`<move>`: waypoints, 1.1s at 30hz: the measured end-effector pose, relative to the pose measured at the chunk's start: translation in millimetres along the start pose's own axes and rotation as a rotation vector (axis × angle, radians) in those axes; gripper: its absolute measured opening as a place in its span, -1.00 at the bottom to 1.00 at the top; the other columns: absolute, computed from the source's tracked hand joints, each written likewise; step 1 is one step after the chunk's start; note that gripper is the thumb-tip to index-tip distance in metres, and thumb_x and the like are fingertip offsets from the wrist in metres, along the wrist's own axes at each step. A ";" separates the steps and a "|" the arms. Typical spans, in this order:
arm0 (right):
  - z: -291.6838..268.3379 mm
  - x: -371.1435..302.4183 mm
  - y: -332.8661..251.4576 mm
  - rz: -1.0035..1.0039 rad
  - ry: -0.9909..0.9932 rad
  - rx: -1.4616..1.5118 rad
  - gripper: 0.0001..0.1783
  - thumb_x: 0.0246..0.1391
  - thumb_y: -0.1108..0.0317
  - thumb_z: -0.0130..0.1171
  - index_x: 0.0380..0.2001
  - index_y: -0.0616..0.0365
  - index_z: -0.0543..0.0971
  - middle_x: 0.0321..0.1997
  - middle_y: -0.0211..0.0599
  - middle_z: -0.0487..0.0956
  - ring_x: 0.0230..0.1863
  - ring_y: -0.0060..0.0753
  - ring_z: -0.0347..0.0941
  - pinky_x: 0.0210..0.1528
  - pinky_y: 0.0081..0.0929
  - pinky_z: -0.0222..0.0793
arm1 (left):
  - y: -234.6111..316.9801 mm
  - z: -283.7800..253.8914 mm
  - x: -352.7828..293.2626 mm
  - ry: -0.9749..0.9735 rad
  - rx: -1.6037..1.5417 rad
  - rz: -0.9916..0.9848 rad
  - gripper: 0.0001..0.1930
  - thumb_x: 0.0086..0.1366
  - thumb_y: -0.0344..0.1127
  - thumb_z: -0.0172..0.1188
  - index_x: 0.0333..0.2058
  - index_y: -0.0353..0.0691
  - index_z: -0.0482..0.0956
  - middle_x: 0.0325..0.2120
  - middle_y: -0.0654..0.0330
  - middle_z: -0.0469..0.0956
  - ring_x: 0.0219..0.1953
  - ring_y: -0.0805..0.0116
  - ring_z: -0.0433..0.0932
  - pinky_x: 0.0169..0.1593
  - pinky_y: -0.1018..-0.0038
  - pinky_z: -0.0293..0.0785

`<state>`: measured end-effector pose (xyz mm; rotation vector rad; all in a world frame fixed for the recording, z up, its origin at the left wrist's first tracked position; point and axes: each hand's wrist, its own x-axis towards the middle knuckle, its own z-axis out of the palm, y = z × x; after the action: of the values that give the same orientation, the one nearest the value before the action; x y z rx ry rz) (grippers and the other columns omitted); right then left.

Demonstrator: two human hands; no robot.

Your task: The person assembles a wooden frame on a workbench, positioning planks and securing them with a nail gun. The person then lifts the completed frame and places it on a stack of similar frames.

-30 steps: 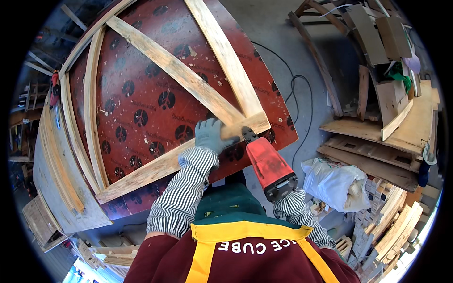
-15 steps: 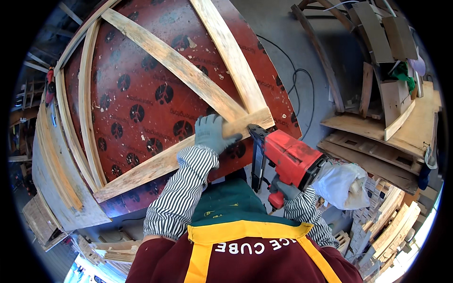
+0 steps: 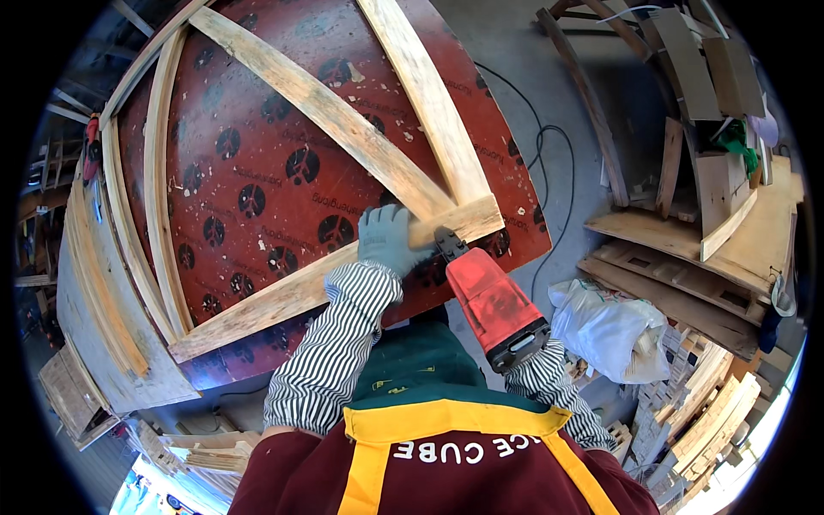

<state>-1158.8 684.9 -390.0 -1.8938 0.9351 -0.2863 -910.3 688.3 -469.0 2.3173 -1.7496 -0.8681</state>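
A wooden frame of pale planks lies on a dark red board (image 3: 283, 180). My left hand (image 3: 384, 243), in a grey glove, grips the near plank (image 3: 257, 311) close to its right end, its fingers over the far edge. There a slanting plank (image 3: 318, 103) and another long plank (image 3: 421, 86) meet it. My right hand (image 3: 525, 360) holds a red and black nail gun (image 3: 496, 300); the tool's body hides most of that hand. The gun's black nose (image 3: 448, 245) is at the near plank, just right of my left hand; whether it touches is unclear.
A black cable (image 3: 549, 129) coils on the grey floor beyond the board's right edge. On the right are a white plastic bag (image 3: 614, 330), low wooden shelving (image 3: 678, 240) and stacked timber (image 3: 712, 421). Loose strips lie on a pale panel (image 3: 129, 360) at the left.
The nail gun has swung round, its nose now further left and its rear nearer my body. My right hand turned with it and is more hidden. My left hand stays on the plank.
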 end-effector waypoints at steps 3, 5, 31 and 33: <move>1.8 3.8 -1.1 -0.012 0.005 0.000 -0.47 -0.10 0.49 0.12 0.04 0.16 0.36 -0.39 -0.08 0.54 -0.57 -0.21 0.52 -0.50 -0.32 0.49 | 0.5 -1.6 0.3 -0.016 0.002 -0.001 -0.24 -0.15 0.15 0.42 -0.03 -0.20 0.43 -0.04 0.08 0.37 0.08 0.07 0.28 0.24 0.14 0.08; 2.0 2.9 -1.5 -0.013 0.010 -0.009 -0.46 -0.10 0.49 0.13 0.04 0.15 0.36 -0.39 -0.08 0.54 -0.57 -0.21 0.52 -0.50 -0.32 0.49 | -0.9 -0.2 0.4 -0.001 -0.006 0.003 -0.24 -0.16 0.15 0.42 -0.03 -0.19 0.43 -0.04 0.08 0.37 0.08 0.07 0.28 0.24 0.14 0.08; 0.9 4.3 5.5 -0.046 0.059 -0.014 -0.44 -0.08 0.45 0.14 0.08 0.11 0.36 -0.35 -0.08 0.56 -0.55 -0.22 0.54 -0.48 -0.33 0.50 | 0.1 5.9 -0.5 0.111 0.023 0.063 -0.21 -0.15 0.29 0.37 -0.08 -0.22 0.45 -0.11 0.09 0.42 0.03 0.12 0.33 0.23 0.16 0.10; -1.0 6.4 6.5 -0.056 0.055 -0.015 -0.44 -0.07 0.45 0.14 0.09 0.11 0.36 -0.35 -0.08 0.56 -0.55 -0.22 0.54 -0.48 -0.33 0.50 | 0.5 2.9 0.0 0.088 0.019 0.043 -0.20 -0.15 0.29 0.37 -0.08 -0.22 0.45 -0.10 0.09 0.42 0.04 0.12 0.33 0.23 0.16 0.10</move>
<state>-1158.2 678.2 -396.2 -1.9369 0.9236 -0.3674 -912.2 688.9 -471.3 2.2830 -1.7725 -0.7336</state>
